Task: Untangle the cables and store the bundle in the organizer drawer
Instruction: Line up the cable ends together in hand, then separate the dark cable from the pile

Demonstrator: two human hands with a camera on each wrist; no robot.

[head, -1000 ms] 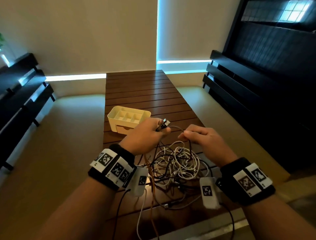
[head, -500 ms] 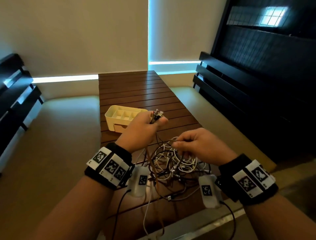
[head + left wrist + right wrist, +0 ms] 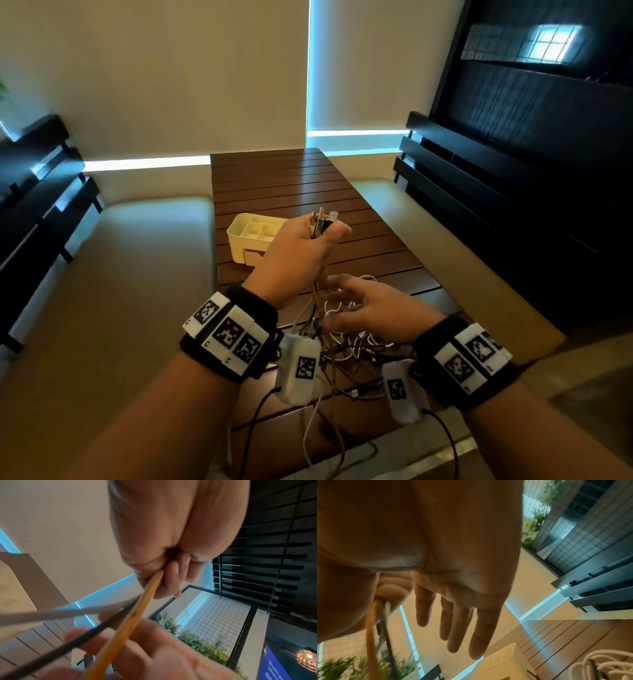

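Note:
My left hand (image 3: pixel 322 236) is raised above the table and grips a bunch of cable ends (image 3: pixel 323 221), plugs sticking up past the thumb. In the left wrist view its curled fingers (image 3: pixel 171 580) hold an orange cable (image 3: pixel 137 608), a white one (image 3: pixel 68 614) and a black one (image 3: pixel 82 634). These run down to the tangle of cables (image 3: pixel 349 346) on the table. My right hand (image 3: pixel 337 303) hovers just below the left, over the tangle, with straight fingers (image 3: pixel 453 622) and nothing held. The cream organizer (image 3: pixel 251 233) stands behind the left hand, partly hidden; its drawer (image 3: pixel 253 256) looks shut.
The brown slatted table (image 3: pixel 291 185) stretches away past the organizer. Dark slatted benches stand on the left (image 3: pixel 41 192) and right (image 3: pixel 462 178). Several cables trail over the near table edge (image 3: pixel 308 428) towards me.
My left hand has lifted the gripped cable ends higher. My right hand has let go of the strand it pinched, opened its fingers and moved in under the left hand.

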